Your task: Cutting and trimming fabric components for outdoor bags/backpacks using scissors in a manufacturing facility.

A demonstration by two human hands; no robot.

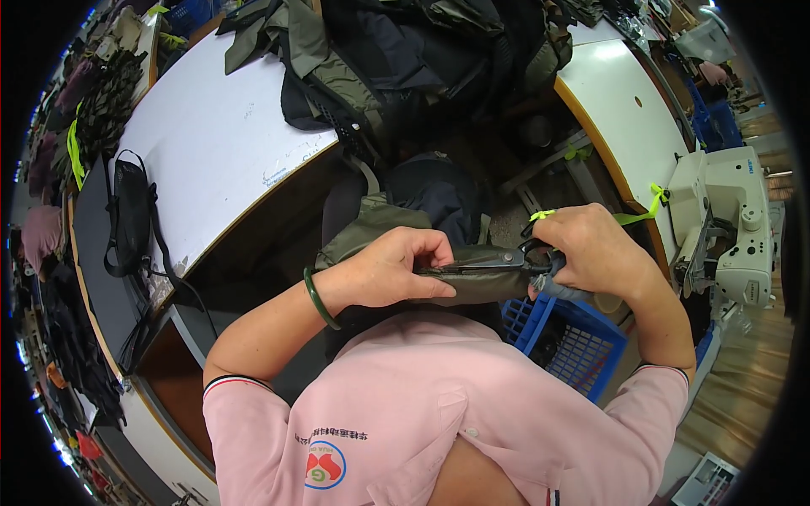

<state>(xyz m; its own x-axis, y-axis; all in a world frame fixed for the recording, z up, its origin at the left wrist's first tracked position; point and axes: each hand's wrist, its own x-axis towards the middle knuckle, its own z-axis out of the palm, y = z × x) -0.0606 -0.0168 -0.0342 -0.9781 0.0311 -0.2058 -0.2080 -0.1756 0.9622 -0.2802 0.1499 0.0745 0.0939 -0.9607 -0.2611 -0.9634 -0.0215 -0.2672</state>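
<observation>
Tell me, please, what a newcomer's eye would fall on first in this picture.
Most likely the scissors near the centre, held in the right grip, their blades along the olive fabric that the left grip holds. Next may come the bright blue crate below the right grip, then the white sewing machine at the far right.

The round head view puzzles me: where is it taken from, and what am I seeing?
There is no robot here. A wide fisheye camera on a person's head looks down, so straight edges bend. The bare right hand grips grey metal scissors, their blades along an olive-green fabric piece; the left hand, with a green bangle at its wrist, holds that fabric. On the white tabletop lies a heap of olive and black cloth. At the right stands a white sewing machine.
</observation>
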